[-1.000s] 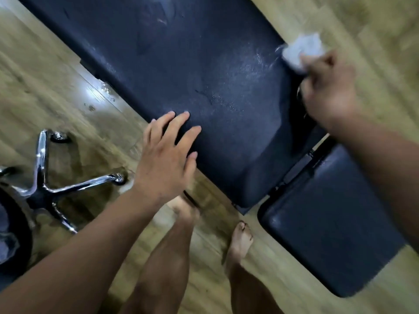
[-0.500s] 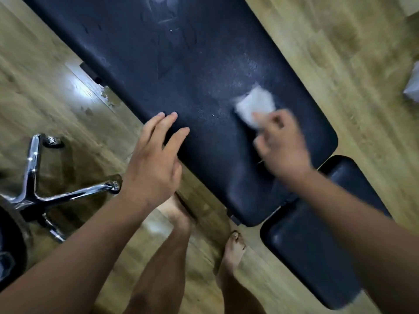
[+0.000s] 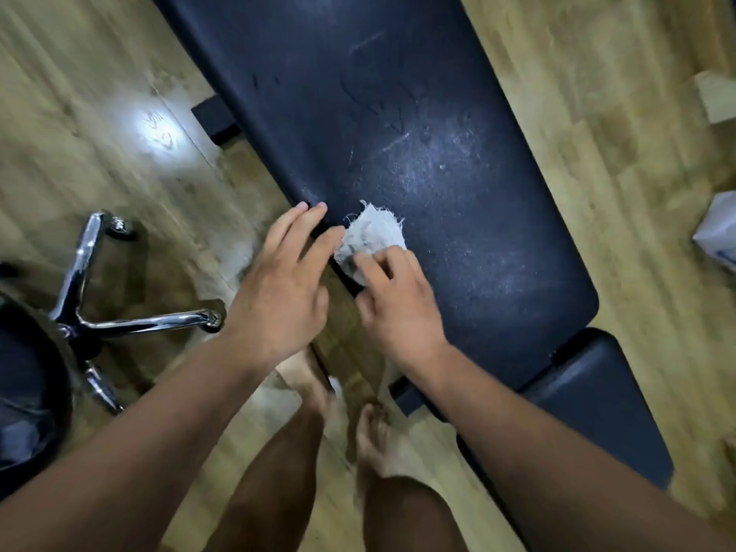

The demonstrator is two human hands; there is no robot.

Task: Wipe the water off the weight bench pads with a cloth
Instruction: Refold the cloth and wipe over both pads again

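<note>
Cloth (image 3: 372, 237): small, frayed, soft, light, probably damp; lies at the bench (image 3: 438, 153) pad's near edge, right grip (image 3: 398, 308) curled on its bunched rear, the best hold; left grip (image 3: 282, 280) flat, holding nothing, alongside.

The left hand (image 3: 278, 288), right hand (image 3: 398, 308), forearms (image 3: 139, 432), shins (image 3: 271, 492) and feet (image 3: 374, 440) are all bare.

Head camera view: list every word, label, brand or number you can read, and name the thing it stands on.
No text can be read.
The white object at the right edge: a bluish mark, too blurred to read.
The bench pad and the cloth: no print visible.
</note>
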